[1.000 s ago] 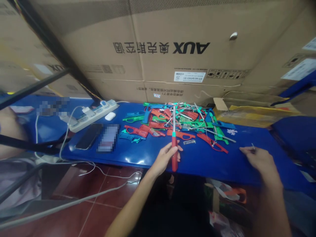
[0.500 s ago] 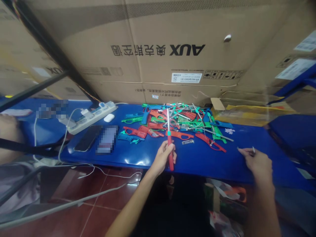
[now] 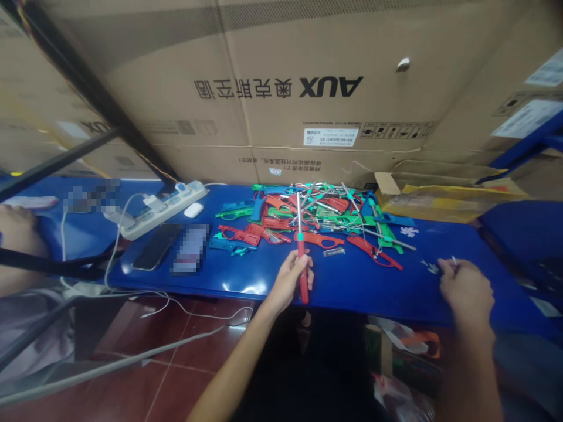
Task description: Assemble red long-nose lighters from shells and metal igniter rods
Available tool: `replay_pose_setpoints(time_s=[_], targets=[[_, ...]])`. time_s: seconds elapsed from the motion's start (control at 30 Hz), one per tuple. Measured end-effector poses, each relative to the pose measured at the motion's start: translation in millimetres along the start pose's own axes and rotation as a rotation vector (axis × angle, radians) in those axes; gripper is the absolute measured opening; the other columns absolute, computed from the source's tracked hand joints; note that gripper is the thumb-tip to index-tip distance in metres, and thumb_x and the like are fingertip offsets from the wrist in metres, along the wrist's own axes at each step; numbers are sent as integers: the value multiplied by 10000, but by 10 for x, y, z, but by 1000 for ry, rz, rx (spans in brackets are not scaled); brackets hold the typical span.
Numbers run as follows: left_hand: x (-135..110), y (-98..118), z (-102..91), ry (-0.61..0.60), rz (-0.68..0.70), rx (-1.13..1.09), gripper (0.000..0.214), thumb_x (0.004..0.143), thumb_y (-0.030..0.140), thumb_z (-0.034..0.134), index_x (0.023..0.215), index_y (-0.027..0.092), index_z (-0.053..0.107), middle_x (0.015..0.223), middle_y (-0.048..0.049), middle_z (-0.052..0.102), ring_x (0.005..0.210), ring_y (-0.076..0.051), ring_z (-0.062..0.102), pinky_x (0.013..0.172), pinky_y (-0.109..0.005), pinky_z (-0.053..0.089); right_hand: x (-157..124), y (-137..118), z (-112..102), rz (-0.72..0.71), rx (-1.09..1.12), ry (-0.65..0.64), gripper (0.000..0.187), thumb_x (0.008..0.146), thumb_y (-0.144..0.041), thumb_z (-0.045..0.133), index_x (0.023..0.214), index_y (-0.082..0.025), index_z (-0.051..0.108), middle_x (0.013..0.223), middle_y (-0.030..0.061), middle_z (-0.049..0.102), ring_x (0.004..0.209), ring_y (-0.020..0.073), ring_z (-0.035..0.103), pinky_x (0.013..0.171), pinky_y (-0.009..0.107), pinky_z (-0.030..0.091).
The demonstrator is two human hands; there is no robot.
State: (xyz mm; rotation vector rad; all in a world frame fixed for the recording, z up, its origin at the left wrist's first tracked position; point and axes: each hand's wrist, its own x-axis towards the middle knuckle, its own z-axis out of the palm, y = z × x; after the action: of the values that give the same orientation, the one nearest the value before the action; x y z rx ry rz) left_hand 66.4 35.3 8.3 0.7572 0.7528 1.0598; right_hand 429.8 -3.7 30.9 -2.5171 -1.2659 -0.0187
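My left hand [image 3: 291, 278] is wrapped round the red handle of a long tool with a silver shaft [image 3: 300, 234], held upright over the front edge of the blue table [image 3: 246, 272]. Its shaft points toward a heap of red, green and blue plastic parts and metal rods [image 3: 321, 220]. My right hand [image 3: 465, 289] rests at the table's right front, fingers pinched on a small metal piece [image 3: 453, 261]. Tiny metal bits [image 3: 430, 266] lie just left of its fingertips.
A white power strip [image 3: 165, 205] with cables, a white earbud case [image 3: 194, 210] and a dark phone [image 3: 155, 246] lie at the left. Large cardboard boxes [image 3: 281, 88] wall the back. A flat yellow-lined carton [image 3: 444, 196] sits at the right. Another person's arm [image 3: 17, 234] shows at far left.
My right hand has slid a little right along the table's front, still pinching the small metal piece. My left hand keeps the red-handled tool upright, barely moved.
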Motion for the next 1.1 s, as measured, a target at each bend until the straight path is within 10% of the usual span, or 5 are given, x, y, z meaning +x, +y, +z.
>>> replay_pose_setpoints(time_s=[0.3, 0.43, 0.63, 1.1], targets=[[2, 1, 13, 27, 0, -33, 560, 835, 573, 759, 1156, 154, 573, 904, -3, 605, 521, -88, 564, 439, -235, 474, -587, -683, -155, 101, 599, 14, 323, 830, -516, 583, 926, -210, 618, 812, 110, 699, 731, 260, 647, 694, 361, 482], [10, -3, 42, 97, 24, -42, 597, 797, 592, 787, 1149, 153, 589, 826, 32, 557, 494, -69, 511, 430, -225, 462, -1181, -1225, 49, 72, 940, -349, 413, 788, -606, 686, 875, -204, 670, 616, 0, 592, 501, 149, 463, 472, 269, 368], [24, 41, 48, 149, 38, -188, 631, 838, 638, 724, 1163, 108, 614, 727, 53, 477, 496, -64, 424, 501, -250, 493, -1951, -1714, 318, -143, 1081, -588, 315, 916, -522, 643, 911, -209, 682, 712, -2, 636, 647, 165, 567, 622, 274, 463], [39, 66, 9, 154, 2, -315, 566, 895, 610, 670, 1134, 100, 621, 712, 36, 510, 479, -72, 431, 526, -258, 482, -1874, -1778, 276, -494, 872, -420, 192, 1025, -316, 491, 967, -233, 655, 951, 45, 707, 830, 196, 645, 791, 301, 486]])
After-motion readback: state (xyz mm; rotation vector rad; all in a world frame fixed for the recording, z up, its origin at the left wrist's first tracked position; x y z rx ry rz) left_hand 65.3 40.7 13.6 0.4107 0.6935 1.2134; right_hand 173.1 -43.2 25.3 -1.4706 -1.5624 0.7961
